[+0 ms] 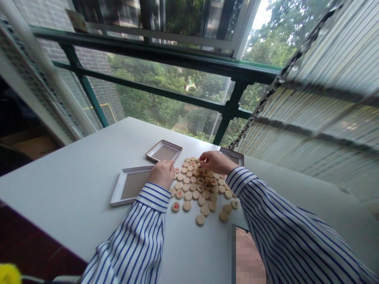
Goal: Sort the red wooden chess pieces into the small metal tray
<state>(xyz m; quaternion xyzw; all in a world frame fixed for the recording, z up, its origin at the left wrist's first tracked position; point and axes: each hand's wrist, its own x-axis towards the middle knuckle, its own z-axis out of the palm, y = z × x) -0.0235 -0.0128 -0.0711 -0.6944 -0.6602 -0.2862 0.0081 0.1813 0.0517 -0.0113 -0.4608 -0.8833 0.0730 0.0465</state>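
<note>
A loose heap of round wooden xiangqi pieces (193,187) is spread over the white table (74,173), some showing red or black characters, many with plain faces. My right hand (217,161) is over the far side of the heap, thumb and fingers pinched at a xiangqi piece that they mostly cover. At the heap's left edge, my left hand (162,173) has its fingers curled and closed, close to a red-marked piece (177,170). Whatever lies under those left fingers is hidden. The left hand also covers the corner of an open shallow box (120,187).
A smaller shallow box part (164,151) lies behind my left hand. Another box part (237,157) is partly hidden behind my right wrist. A dark-edged, pixelated object (247,256) lies at the near edge. Green railing (154,86) and a ribbed panel (319,138) border the table.
</note>
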